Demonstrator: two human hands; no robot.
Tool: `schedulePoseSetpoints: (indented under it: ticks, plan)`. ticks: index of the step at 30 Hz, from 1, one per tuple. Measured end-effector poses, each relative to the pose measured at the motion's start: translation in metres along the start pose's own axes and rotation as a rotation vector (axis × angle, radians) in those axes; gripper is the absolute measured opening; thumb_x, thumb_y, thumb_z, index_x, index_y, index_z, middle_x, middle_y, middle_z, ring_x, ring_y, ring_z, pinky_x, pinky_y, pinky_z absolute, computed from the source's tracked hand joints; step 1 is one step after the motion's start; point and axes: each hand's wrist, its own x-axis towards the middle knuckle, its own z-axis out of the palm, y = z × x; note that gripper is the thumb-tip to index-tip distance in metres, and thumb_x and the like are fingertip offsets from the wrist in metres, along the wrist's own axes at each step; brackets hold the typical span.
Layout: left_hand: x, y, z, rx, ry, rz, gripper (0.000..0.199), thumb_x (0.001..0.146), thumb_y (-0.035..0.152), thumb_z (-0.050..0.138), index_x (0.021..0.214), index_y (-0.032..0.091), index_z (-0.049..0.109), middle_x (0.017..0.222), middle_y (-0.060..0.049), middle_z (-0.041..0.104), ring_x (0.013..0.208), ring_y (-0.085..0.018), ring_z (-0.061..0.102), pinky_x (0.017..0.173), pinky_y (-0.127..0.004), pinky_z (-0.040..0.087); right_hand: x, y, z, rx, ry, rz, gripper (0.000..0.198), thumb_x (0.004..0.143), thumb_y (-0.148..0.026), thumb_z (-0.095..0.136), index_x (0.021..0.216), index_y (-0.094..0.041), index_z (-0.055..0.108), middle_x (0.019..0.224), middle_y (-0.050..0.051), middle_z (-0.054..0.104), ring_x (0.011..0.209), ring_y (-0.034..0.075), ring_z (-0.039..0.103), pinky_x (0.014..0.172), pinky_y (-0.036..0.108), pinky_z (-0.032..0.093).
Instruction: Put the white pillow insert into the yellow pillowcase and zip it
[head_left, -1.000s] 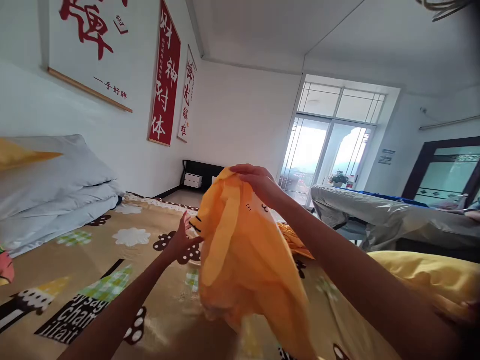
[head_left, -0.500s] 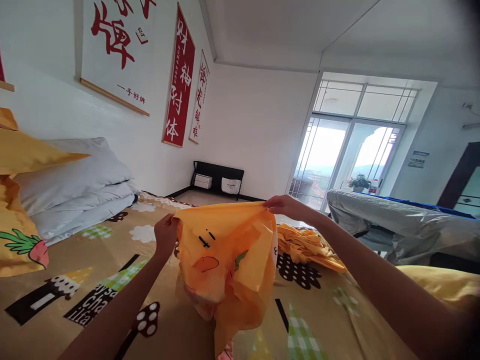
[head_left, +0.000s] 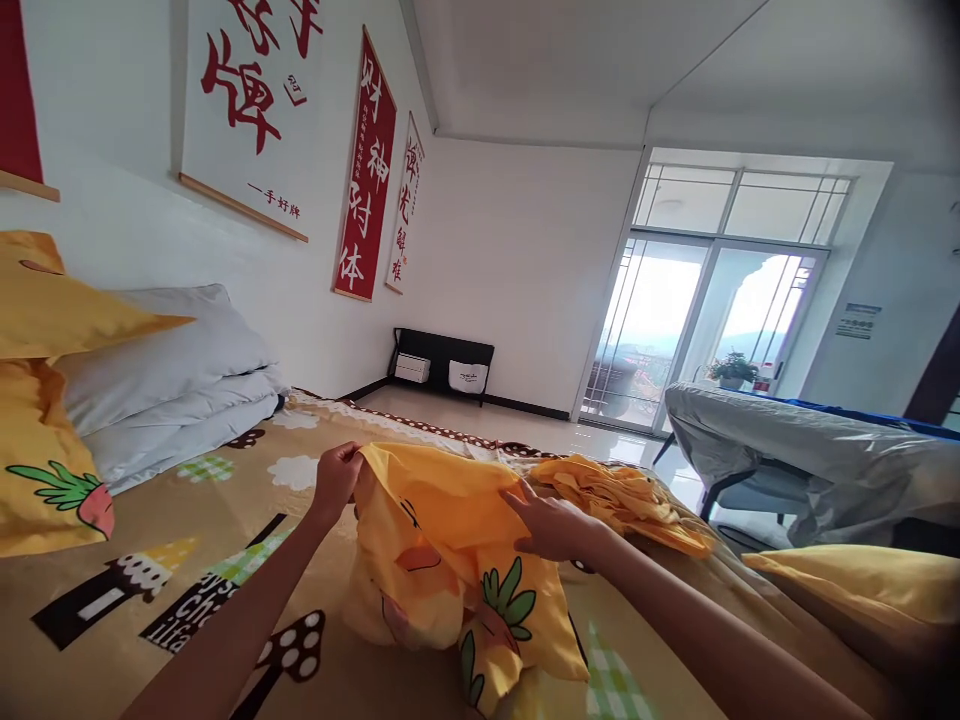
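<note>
A yellow-orange pillowcase, printed with a cartoon face and green-leaved radishes, hangs partly bunched over the bed. My left hand is closed on its upper left corner. At the upper right edge, my right hand holds the fabric loosely, its fingers partly spread. The lower part of the pillowcase droops in folds onto the patterned bedsheet. Just beyond my right hand lies a heap of crumpled yellow cloth.
White pillows are stacked at the left, beside yellow printed pillows. Another yellow pillow lies at the right. Past the bed are a plastic-covered table, a chair and a black rack.
My right hand has moved down and slightly left, lowering that side of the pillowcase and turning its radish print into view. My left hand keeps its corner. The view has shifted slightly.
</note>
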Motion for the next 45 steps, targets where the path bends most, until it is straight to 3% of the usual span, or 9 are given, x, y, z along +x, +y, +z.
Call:
schedulePoseSetpoints:
  ticks: [6,11,15,18,22,28,36,41,45]
  plan:
    - [0.011,-0.027,-0.013,0.004,0.116,-0.117,0.023,0.052,0.04,0.046,0.05,0.018,0.046,0.052,0.001,0.045,0.056,-0.012,0.038,0.049,-0.022,0.029,0.008,0.003,0.045,0.268,0.097,0.04,0.091,0.086,-0.049,0.051,0.154,-0.014,0.0,0.118,0.021,0.063,0.103,0.034,0.062,0.088,0.046,0.045]
    - [0.018,-0.051,-0.03,-0.033,0.206,-0.269,0.023,0.046,0.041,0.044,0.051,0.019,0.046,0.051,0.002,0.043,0.053,-0.012,0.038,0.046,-0.022,0.03,0.007,0.004,0.073,0.705,0.07,-0.077,0.106,0.065,-0.018,0.061,0.154,-0.022,0.004,0.111,0.006,0.065,0.085,0.019,0.061,0.071,0.029,0.05]
    - [0.018,-0.058,-0.043,-0.071,0.177,-0.354,0.026,0.045,0.041,0.045,0.056,0.018,0.047,0.053,0.002,0.046,0.051,-0.012,0.042,0.046,-0.023,0.034,-0.003,0.018,0.02,0.764,0.251,-0.2,0.08,0.074,-0.017,0.046,0.151,-0.025,0.024,0.094,0.003,0.066,0.075,0.015,0.059,0.064,0.026,0.048]
    - [0.016,-0.058,-0.046,-0.095,0.09,-0.379,0.027,0.047,0.042,0.05,0.059,0.018,0.05,0.055,0.001,0.05,0.053,-0.013,0.045,0.047,-0.023,0.038,-0.011,0.037,-0.041,0.337,0.573,0.003,0.06,0.085,-0.02,0.039,0.144,-0.028,0.039,0.078,0.003,0.063,0.072,0.017,0.057,0.068,0.029,0.045]
    - [0.011,-0.049,-0.039,-0.136,-0.143,-0.364,0.034,0.053,0.047,0.062,0.068,0.016,0.059,0.063,-0.003,0.06,0.059,-0.016,0.054,0.053,-0.025,0.043,-0.021,0.059,-0.108,-0.209,0.668,0.353,0.043,0.083,-0.009,0.04,0.12,-0.022,0.06,0.08,0.011,0.064,0.076,0.022,0.06,0.067,0.031,0.041]
    - [-0.006,-0.006,-0.019,-0.085,-0.592,-0.204,0.042,0.062,0.048,0.068,0.086,0.013,0.067,0.078,-0.005,0.066,0.072,-0.02,0.06,0.059,-0.025,0.045,-0.033,0.07,-0.166,-0.303,0.758,0.509,0.024,0.08,-0.004,0.042,0.09,-0.013,0.062,0.084,0.015,0.06,0.08,0.026,0.06,0.064,0.031,0.036]
    - [-0.06,0.063,0.011,0.254,-1.605,0.117,0.051,0.067,0.035,0.074,0.116,0.025,0.067,0.105,-0.004,0.071,0.095,-0.021,0.065,0.077,-0.027,0.049,-0.039,0.067,-0.203,-0.344,0.98,0.604,0.023,0.073,-0.001,0.044,0.087,-0.016,0.055,0.067,0.004,0.05,0.062,0.016,0.047,0.063,0.029,0.027]
    - [-0.067,0.05,0.028,0.331,-1.24,0.18,0.033,0.078,0.037,0.062,0.105,0.018,0.069,0.094,-0.007,0.072,0.085,-0.019,0.066,0.073,-0.026,0.048,-0.046,0.058,-0.211,-0.353,1.194,0.514,0.024,0.081,-0.006,0.035,0.092,-0.015,0.055,0.07,0.003,0.047,0.062,0.013,0.038,0.066,0.03,0.024]
    - [-0.056,0.022,0.034,0.284,-1.124,0.03,0.06,0.074,0.046,0.065,0.123,0.012,0.056,0.11,-0.014,0.067,0.096,-0.023,0.065,0.077,-0.03,0.05,-0.056,0.05,-0.217,-0.436,1.243,0.483,0.03,0.09,-0.012,0.027,0.096,-0.012,0.056,0.075,0.005,0.049,0.062,0.012,0.029,0.065,0.03,0.021]
